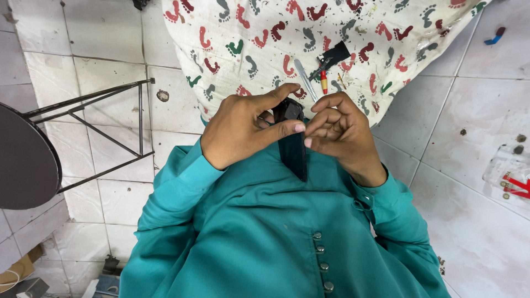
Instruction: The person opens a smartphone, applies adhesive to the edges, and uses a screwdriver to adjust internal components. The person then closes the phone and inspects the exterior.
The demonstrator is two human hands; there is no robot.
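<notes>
Overhead, from the head camera: both hands met near the middle of the frame, just above a teal shirt filling the lower half. Left hand curled from the centre-left, thumb and forefinger stretched toward the right, forefinger tip pressed against a dark, narrow, flat object. Right hand folded in from the centre-right, fingers bent, fingertips closed against the same dark object near its upper end. Pinched between the two hands, then, that dark piece: upper end tucked under the fingers, lower end pointing down the frame and tapering over the shirt. Exact kind of object not clear. Farther up, across the top centre, lay a white cloth printed with red, green and grey footprints. On that cloth, just above the hands, rested a slim grey tool, a small red-handled tool beside it, and a small black part a little higher to the right. At the left edge showed a dark round stool with thin metal legs, standing on white floor tiles. Far right, near mid-height, sat a clear plastic packet with red pieces.
</notes>
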